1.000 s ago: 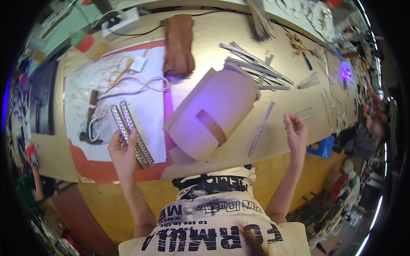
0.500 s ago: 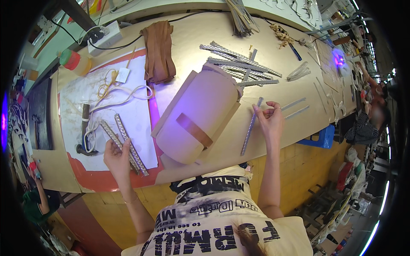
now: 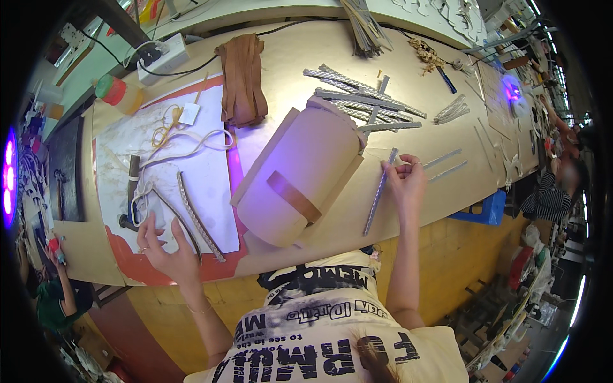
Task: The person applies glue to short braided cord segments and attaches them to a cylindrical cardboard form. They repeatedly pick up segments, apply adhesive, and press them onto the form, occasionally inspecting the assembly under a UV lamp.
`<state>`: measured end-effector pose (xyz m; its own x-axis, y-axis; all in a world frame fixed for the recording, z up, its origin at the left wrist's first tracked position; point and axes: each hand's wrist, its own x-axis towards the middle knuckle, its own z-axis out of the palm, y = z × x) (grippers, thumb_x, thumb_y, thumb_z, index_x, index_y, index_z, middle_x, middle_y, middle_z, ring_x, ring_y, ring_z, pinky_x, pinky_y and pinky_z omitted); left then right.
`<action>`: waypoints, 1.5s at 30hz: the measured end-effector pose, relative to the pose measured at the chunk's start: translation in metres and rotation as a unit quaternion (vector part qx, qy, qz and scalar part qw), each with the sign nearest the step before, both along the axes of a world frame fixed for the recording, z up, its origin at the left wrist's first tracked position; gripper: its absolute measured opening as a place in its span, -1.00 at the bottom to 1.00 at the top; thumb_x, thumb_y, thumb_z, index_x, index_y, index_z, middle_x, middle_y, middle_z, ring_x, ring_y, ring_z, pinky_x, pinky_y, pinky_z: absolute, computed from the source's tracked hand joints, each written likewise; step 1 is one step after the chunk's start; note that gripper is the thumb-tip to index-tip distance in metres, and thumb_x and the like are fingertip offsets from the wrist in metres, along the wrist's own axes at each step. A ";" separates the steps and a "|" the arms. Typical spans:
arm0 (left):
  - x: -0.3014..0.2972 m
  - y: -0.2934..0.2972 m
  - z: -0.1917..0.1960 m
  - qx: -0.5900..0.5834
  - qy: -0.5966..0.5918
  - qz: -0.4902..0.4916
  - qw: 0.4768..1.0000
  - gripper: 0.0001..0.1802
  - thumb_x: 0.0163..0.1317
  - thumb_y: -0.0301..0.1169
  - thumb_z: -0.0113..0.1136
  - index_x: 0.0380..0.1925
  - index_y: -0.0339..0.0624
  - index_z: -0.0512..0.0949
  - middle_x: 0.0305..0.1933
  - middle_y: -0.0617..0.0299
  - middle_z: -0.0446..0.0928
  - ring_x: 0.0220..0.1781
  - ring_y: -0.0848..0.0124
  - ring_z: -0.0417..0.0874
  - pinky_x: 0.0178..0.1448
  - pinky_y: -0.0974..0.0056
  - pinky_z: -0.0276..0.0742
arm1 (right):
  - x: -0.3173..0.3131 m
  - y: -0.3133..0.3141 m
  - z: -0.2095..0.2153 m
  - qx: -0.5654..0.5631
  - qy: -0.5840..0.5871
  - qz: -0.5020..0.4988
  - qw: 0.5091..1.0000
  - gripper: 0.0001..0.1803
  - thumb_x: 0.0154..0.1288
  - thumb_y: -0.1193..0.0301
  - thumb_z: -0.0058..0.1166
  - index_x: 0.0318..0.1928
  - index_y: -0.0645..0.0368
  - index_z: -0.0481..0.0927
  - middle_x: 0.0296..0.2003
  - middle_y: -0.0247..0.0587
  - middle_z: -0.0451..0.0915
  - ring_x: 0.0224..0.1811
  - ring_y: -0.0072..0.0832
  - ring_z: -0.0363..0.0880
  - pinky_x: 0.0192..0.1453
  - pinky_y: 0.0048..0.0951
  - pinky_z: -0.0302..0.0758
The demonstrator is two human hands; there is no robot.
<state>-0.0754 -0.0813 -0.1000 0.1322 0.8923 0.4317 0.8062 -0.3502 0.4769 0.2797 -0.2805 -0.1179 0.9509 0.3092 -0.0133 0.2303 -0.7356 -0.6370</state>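
My left hand (image 3: 167, 250) is open over the lower edge of a white sheet, fingers spread. Beside its thumb a braided strip (image 3: 171, 207) stands partly on edge; another silvery braided strip (image 3: 199, 218) lies just to the right. My right hand (image 3: 406, 182) pinches a narrow grey braided strip (image 3: 378, 201) near its upper end, the strip slanting down toward the table's near edge. Between my hands lies a rounded beige form (image 3: 300, 172) with a brown leather band (image 3: 294, 196) across it. Several braided strips (image 3: 364, 96) are heaped beyond the form.
A hammer (image 3: 133, 182) and white cord (image 3: 188, 142) rest on the white sheet (image 3: 118, 150). Brown leather straps (image 3: 242, 83) lie at the back. A jar (image 3: 118, 94) and a power strip (image 3: 165, 60) stand far left. A blue crate (image 3: 488, 209) is below the right edge.
My left hand has released the two braided strips and moved slightly left and down, its fingers opening. The right hand still pinches its strip. The whole view has shifted slightly.
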 end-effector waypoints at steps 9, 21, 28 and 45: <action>0.033 -0.026 0.029 -0.027 -0.183 -0.203 0.961 -0.79 0.15 -0.66 0.16 -0.18 -0.30 0.55 -0.06 0.07 0.47 -0.08 0.29 0.51 0.00 0.27 0.46 | 0.007 0.003 0.045 0.207 0.211 0.022 0.955 -0.63 0.12 0.54 0.22 -0.05 0.45 0.58 -0.38 -0.19 0.67 -0.39 -0.56 0.63 -0.29 -0.57 0.57; 0.073 0.007 0.083 -0.289 -0.452 -0.268 0.800 -0.82 0.26 -0.58 0.13 -0.14 -0.29 0.58 -0.18 0.23 0.55 -0.14 0.52 0.55 0.02 0.39 0.46 | -0.029 0.200 0.179 0.210 0.404 0.472 0.755 -0.70 0.10 0.55 0.27 -0.11 0.36 0.64 -0.32 -0.22 0.69 -0.33 -0.60 0.64 -0.20 -0.58 0.57; 0.070 0.032 0.083 -0.270 -0.498 -0.262 0.781 -0.81 0.31 -0.53 0.11 -0.09 -0.29 0.57 -0.17 0.23 0.61 -0.15 0.53 0.59 0.00 0.39 0.48 | -0.073 0.268 0.172 0.148 0.423 0.565 0.693 -0.70 0.22 0.44 0.24 -0.07 0.33 0.64 -0.39 -0.31 0.68 -0.44 -0.70 0.58 -0.31 -0.63 0.53; 0.043 0.059 0.061 -0.264 -0.570 -0.154 0.763 -0.63 0.48 -0.27 -0.11 -0.08 -0.34 0.59 -0.15 0.24 0.57 -0.16 0.51 0.50 -0.07 0.38 0.41 | -0.108 0.353 0.166 0.376 0.385 0.407 0.738 -0.65 0.20 0.49 0.24 -0.03 0.37 0.51 -0.21 -0.12 0.65 -0.21 -0.47 0.68 -0.05 -0.51 0.66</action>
<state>-0.0321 -0.0221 -0.0388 0.1785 0.9838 0.0143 -0.3188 0.0441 0.9468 0.1721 0.0721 0.0482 0.2455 0.9693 0.0142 -0.2421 0.0755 -0.9673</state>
